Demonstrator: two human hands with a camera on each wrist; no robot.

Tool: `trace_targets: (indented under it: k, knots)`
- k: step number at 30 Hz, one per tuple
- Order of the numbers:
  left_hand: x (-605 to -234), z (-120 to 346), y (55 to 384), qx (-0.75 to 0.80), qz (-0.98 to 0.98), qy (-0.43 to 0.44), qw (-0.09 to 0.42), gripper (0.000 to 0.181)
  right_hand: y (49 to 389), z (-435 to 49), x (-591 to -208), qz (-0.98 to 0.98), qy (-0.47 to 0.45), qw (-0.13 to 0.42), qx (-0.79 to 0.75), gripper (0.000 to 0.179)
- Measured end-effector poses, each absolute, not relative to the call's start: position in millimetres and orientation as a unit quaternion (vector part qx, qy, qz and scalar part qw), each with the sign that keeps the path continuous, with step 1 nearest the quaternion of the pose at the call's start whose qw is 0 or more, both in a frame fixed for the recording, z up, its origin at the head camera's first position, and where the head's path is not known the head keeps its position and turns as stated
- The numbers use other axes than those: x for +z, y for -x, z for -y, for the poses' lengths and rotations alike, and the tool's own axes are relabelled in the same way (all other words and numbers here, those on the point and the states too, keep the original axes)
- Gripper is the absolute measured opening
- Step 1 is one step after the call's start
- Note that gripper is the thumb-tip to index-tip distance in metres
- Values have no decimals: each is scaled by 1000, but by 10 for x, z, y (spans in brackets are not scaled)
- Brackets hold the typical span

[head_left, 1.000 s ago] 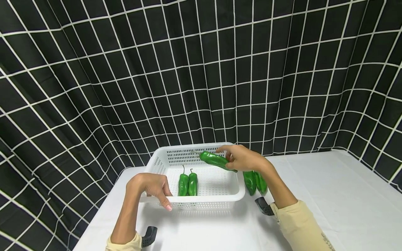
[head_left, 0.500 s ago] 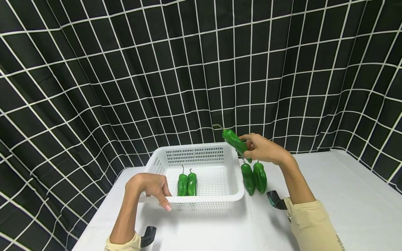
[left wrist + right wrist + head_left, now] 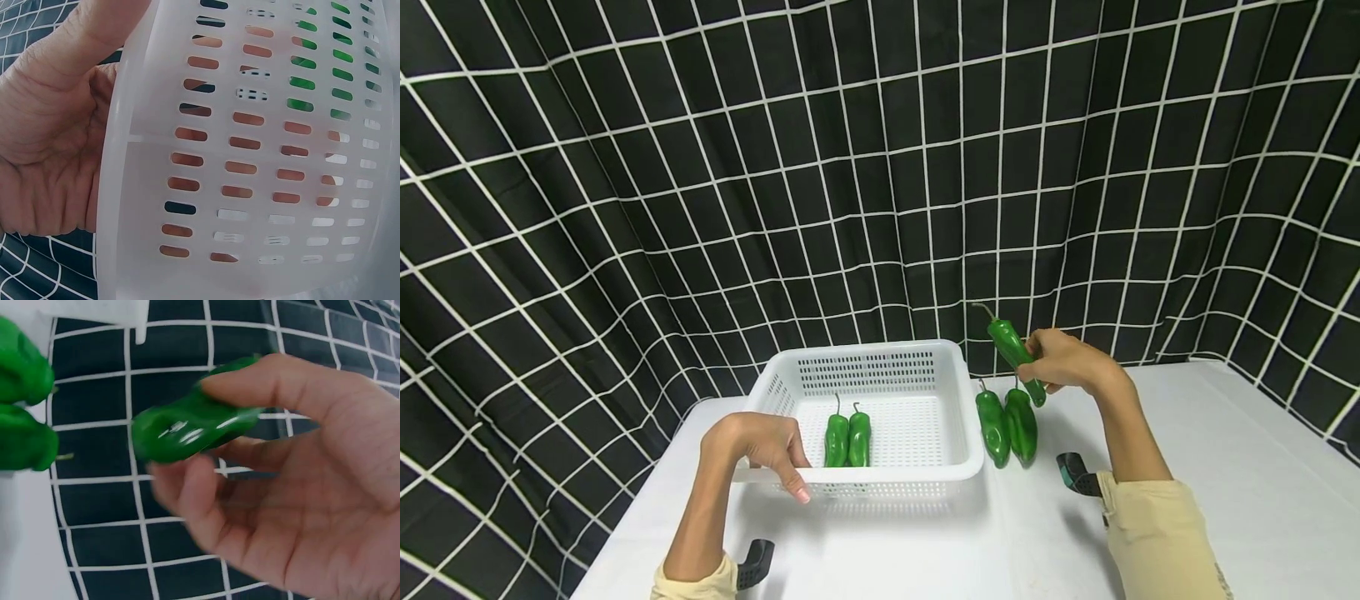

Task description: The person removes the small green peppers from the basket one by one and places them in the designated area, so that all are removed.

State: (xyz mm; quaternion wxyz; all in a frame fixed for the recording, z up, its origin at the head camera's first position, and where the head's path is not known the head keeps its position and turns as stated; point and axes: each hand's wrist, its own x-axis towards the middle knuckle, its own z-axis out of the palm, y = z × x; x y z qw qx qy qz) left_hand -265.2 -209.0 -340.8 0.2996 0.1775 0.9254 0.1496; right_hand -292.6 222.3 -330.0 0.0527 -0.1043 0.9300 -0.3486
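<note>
My right hand (image 3: 1070, 360) pinches a long green pepper (image 3: 1011, 343) between thumb and fingers, its curved stem up and to the left. The held pepper hangs above the table, just behind two more green peppers (image 3: 993, 427) lying side by side right of the basket. In the right wrist view the thumb lies over the glossy held pepper (image 3: 187, 428). My left hand (image 3: 765, 450) grips the front left rim of a white plastic basket (image 3: 887, 475), thumb outside and fingers inside. Through the slots of the basket wall (image 3: 150, 187) those fingers show. Two green peppers (image 3: 847, 440) lie inside the basket.
A white cloth covers the table (image 3: 1187, 450). Behind and to the left hangs a black curtain (image 3: 865, 167) with a white grid. Dark wrist devices (image 3: 1078, 475) sit at both cuffs.
My right hand has lifted the pepper out over the basket's right side and carried it right, behind the two peppers on the table. The left hand keeps its hold on the rim.
</note>
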Motion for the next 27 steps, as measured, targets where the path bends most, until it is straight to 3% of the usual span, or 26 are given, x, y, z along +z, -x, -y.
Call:
trace_targets:
  k: [8,17,27]
  knots:
    - [-3392,2090,2635,149,-926,-175,298,25,2931,-2418,-3422,-942,54,102,-315,16]
    - [-3383,2097,2631,145,-928,-176,295,25,2951,-2540,-3544,-929,-22,169,-328,52]
    - [-3399,2098,2643,143,-925,-183,299,25,3018,-2565,-3719,-926,-45,189,-323,30]
